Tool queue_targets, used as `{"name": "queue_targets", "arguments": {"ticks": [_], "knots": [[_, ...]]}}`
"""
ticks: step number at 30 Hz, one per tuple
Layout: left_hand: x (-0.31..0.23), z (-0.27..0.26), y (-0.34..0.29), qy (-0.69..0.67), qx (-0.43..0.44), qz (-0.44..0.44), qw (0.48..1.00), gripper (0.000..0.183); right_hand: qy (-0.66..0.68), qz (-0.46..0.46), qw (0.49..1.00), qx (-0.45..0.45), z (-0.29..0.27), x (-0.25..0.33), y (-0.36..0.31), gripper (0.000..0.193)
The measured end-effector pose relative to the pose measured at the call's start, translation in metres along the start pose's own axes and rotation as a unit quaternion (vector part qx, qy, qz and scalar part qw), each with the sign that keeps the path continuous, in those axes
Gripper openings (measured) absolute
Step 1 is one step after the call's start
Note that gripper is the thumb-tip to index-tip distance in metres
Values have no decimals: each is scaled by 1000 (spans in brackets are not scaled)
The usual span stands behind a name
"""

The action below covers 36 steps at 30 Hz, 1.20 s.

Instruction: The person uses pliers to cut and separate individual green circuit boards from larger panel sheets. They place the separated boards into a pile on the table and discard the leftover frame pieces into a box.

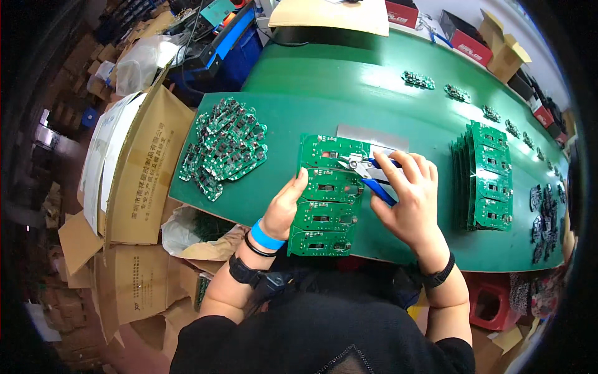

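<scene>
A green circuit board panel (321, 209), made of several joined boards in a column, is held over the table's near edge. My left hand (288, 202) grips its left side, the fingers partly hidden beneath it. In my right hand (408, 196) is a pair of blue-handled cutting pliers (378, 189). The pliers' metal jaws lie over the upper part of the panel, near its right side; whether they touch it I cannot tell. Behind the panel a flat grey metal plate (374, 134) rests on the table.
Separated circuit boards form a pile (224, 146) at left. A stack of panels (489, 177) stands at right, with black parts (545, 218) beyond. Small board clusters (458, 93) line the green table's (324, 75) far side. An open cardboard box (146, 168) adjoins the left edge.
</scene>
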<state>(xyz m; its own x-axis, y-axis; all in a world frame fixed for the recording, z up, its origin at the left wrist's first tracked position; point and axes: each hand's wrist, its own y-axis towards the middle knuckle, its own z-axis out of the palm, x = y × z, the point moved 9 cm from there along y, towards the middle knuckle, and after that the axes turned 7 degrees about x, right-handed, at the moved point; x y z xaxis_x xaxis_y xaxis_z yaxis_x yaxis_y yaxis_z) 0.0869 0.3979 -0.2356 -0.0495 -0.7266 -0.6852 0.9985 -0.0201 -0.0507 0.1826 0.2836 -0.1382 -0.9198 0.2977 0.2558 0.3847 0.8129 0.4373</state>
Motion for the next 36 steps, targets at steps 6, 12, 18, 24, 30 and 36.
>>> {"name": "queue_targets", "arguments": {"ticks": [6,12,18,24,30,36], "knots": [[-2,9,0,11,1,10,1000,58,-15,-5,1000,-4,-2,1,1,59],[-7,15,0,49,-15,20,998,57,-9,-3,1000,3,-5,-1,0,59],[-7,16,1,60,-37,27,997,56,-18,-1,1000,13,-5,-2,-2,61],[-9,16,0,103,-51,29,993,57,-32,-1,999,27,-8,0,-2,62],[-7,21,1,85,-26,22,996,60,-36,-9,999,8,-11,1,-2,62],[-5,23,1,59,-17,16,998,62,-35,-11,999,-1,-11,0,-3,62]]}}
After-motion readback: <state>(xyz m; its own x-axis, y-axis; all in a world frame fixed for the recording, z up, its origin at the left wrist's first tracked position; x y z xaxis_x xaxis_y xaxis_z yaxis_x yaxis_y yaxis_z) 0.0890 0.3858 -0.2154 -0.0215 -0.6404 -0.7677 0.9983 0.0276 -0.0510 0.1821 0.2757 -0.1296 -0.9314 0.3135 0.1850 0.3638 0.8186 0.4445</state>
